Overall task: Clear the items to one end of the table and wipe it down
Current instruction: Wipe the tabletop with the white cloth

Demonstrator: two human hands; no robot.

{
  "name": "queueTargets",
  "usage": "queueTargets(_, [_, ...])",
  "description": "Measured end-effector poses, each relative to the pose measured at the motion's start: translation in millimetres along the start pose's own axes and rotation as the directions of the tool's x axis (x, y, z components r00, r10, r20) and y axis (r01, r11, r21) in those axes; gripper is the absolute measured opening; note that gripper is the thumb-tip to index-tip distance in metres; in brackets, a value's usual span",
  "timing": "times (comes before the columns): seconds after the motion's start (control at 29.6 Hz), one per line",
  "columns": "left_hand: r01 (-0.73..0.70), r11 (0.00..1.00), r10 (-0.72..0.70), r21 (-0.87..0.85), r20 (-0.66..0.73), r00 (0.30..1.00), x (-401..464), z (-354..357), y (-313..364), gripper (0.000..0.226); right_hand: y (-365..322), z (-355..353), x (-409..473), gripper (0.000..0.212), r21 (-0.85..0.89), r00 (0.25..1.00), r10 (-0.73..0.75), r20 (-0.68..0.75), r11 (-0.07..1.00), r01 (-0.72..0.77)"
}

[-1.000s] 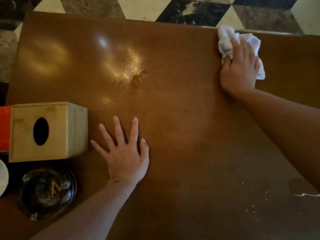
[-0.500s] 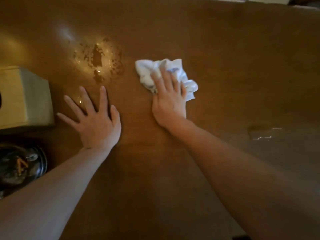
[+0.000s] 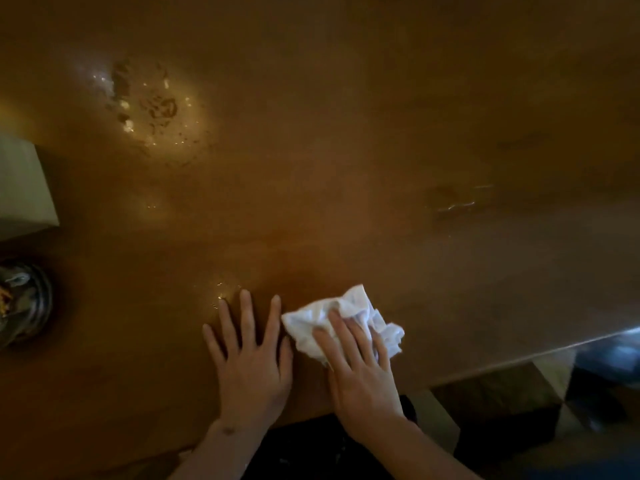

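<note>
A crumpled white cloth (image 3: 349, 315) lies on the brown wooden table (image 3: 346, 150) near its front edge. My right hand (image 3: 360, 372) presses down on the cloth with straight fingers. My left hand (image 3: 251, 355) rests flat on the bare wood just left of the cloth, fingers spread. A wet, speckled patch (image 3: 149, 105) glistens at the far left of the tabletop. A smaller wet streak (image 3: 457, 202) shows at the right.
A pale wooden tissue box (image 3: 24, 188) stands at the left edge of the view. In front of it sits a dark round ashtray (image 3: 24, 303). The table's right front corner drops off to a checkered floor (image 3: 519, 393).
My right hand has dragged the cloth from the table's middle back toward the front edge, beside my left hand. The view has shifted, so the table's front right corner now shows.
</note>
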State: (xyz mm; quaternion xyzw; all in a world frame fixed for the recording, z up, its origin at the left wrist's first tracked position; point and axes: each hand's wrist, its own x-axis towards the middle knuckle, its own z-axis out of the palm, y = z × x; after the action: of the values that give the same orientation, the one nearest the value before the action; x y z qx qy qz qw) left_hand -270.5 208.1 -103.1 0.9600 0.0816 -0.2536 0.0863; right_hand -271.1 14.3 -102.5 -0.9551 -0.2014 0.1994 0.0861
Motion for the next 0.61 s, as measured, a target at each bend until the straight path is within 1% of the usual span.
queueTargets(0.1, [0.101,0.995,-0.101,0.014,0.037,0.994,7,-3,14,0.065,22,-1,-19,0.065,-0.006,0.999,-0.039,0.018,0.999,0.039])
queueTargets(0.17, [0.165,0.986,-0.167,0.034,0.081,0.983,15,-6,26,0.066,40,-9,-6,0.061,0.013,0.998,-0.062,0.012,0.998,0.062])
queueTargets(0.2, [0.193,0.98,-0.196,0.048,0.086,0.977,20,-9,24,0.067,40,-16,9,0.061,0.023,0.999,-0.041,-0.022,0.999,0.041])
queueTargets(0.27, [0.244,0.969,-0.246,0.041,0.053,0.968,32,-6,50,0.069,71,-27,33,0.062,0.093,0.998,0.03,-0.052,0.995,-0.025])
queueTargets(0.34, [0.231,0.973,-0.231,0.011,-0.017,0.973,43,-14,58,0.067,83,-43,69,0.065,0.105,0.993,0.037,-0.11,0.994,-0.026])
queueTargets(0.41, [0.208,0.978,-0.208,-0.006,-0.057,0.977,61,-23,74,0.066,102,-62,107,0.065,0.066,0.991,-0.029,-0.13,0.997,0.038])
queueTargets(0.47, [0.215,0.977,-0.215,-0.007,-0.104,0.971,86,-32,84,0.065,118,-78,155,0.061,0.057,0.984,-0.106,-0.145,0.992,0.115])
queueTargets(0.54, [0.179,0.984,-0.18,-0.021,-0.173,0.968,112,-47,90,0.064,127,-100,195,0.059,0.015,0.98,-0.115,-0.16,0.993,0.119])
queueTargets(0.61, [0.147,0.989,-0.149,-0.023,-0.204,0.968,153,-61,85,0.064,134,-119,260,0.058,0.041,0.976,-0.113,-0.185,0.992,0.122])
